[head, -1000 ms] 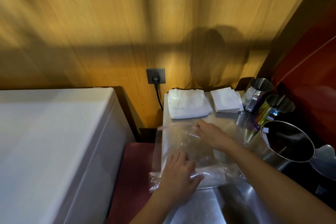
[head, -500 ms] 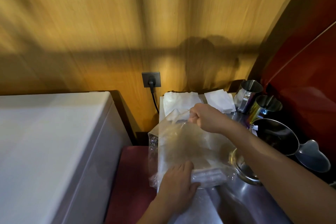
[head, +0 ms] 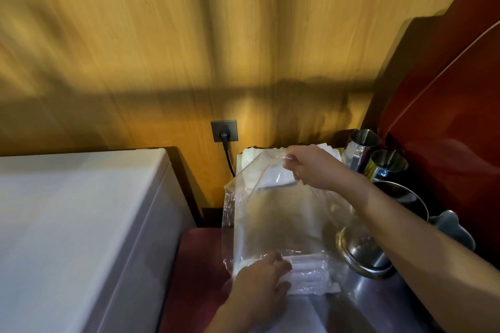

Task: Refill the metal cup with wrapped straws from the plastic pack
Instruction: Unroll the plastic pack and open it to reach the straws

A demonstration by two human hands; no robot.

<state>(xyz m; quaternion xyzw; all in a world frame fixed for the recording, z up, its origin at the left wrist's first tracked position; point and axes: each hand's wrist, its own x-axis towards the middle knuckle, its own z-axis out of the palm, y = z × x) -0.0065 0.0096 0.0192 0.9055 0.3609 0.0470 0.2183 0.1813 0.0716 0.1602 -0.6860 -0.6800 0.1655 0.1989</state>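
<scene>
Counter is steel, squeezed between a white chest on the left and a red panel on the right. On it the pack is the big thing: a clear bag stretched up and away from the person, mouth at the far end, mostly empty looking. Right hand has the mouth edge pinched between fingers and thumb and holds it up over the napkins. Left hand lies flat, fingers together, pressing the near end down.

Straws sit right there at the bottom, a short white bundle lying crosswise, long axis left to right, touching the left fingertips. So they're at the opposite end from the opening, I'd guess the right hand has to reach down the whole bag.

Cups stand at the back right, nearer the right hand; can't tell which one gets the refill.
</scene>
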